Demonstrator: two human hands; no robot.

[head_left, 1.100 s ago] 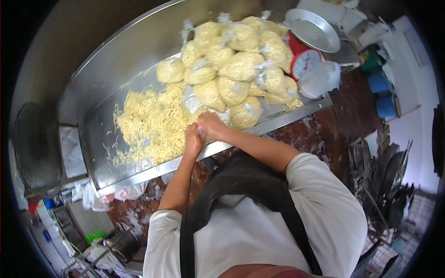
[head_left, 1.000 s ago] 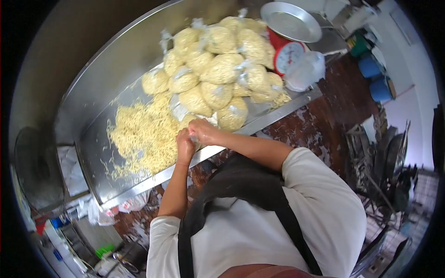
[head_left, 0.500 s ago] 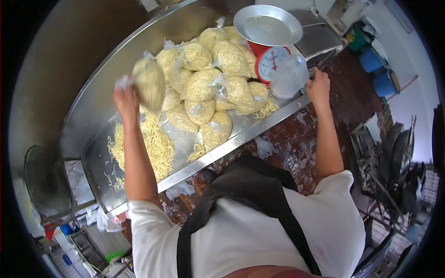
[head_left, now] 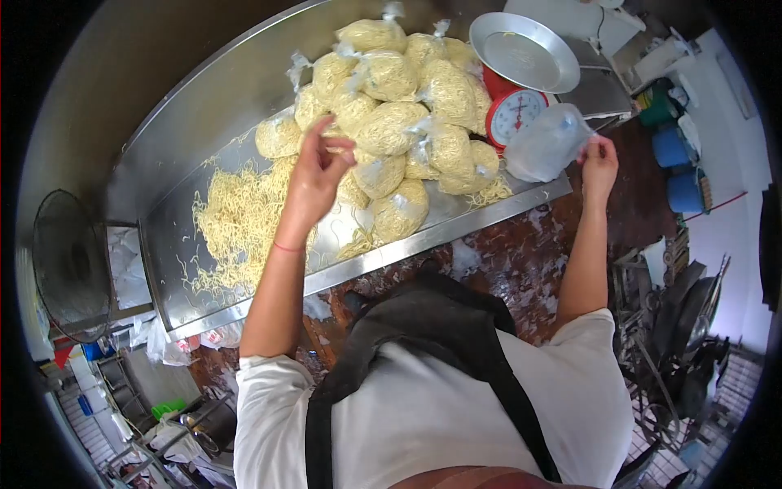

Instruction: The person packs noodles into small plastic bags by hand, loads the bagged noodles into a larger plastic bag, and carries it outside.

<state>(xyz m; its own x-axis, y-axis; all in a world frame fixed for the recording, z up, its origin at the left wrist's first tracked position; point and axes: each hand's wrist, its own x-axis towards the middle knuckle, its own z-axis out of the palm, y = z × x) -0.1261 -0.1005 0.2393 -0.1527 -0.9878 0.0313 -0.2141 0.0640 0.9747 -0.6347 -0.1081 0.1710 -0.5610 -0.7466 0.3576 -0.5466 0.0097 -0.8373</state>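
At the upper right of the frame, the right hand pinches the edge of a pale plastic bag between closed fingers, beside the red scale. The left hand, left of centre, is half open (it grips nothing) before the bagged noodles. Loose noodles lie at left on the steel table.

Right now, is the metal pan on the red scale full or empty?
Practically empty: the pan shows bare metal, bar a small yellowish scrap.
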